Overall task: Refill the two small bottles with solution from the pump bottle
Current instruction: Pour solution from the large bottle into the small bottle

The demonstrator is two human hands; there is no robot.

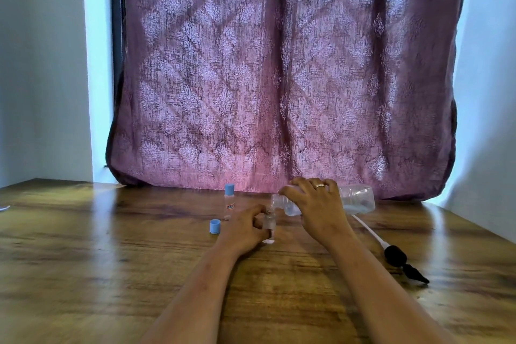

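The open small bottle (269, 221) stands on the table (111, 246), gripped by the left hand (245, 227). The right hand (315, 204) grasps the big bottle (357, 200), tipped sideways, its mouth just above the small one. A capped bottle (229, 201) and loose cap (215, 226) stand left; the pump (396, 255) lies right.

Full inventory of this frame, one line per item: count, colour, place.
Large clear plastic bottle: 1, clear, tipped sideways over the open small bottle.
Uncapped small clear bottle: 1, clear, upright at table centre.
Capped small clear bottle: 1, blue cap, upright to its left.
Loose blue cap: 1, blue, left of the left hand.
Black pump head with white tube: 1, lying at right.
Wooden table: 1, brown.
Patterned curtain: 1, mauve, behind.
Left hand: holds the uncapped bottle.
Right hand: holds the large bottle; ring on it.
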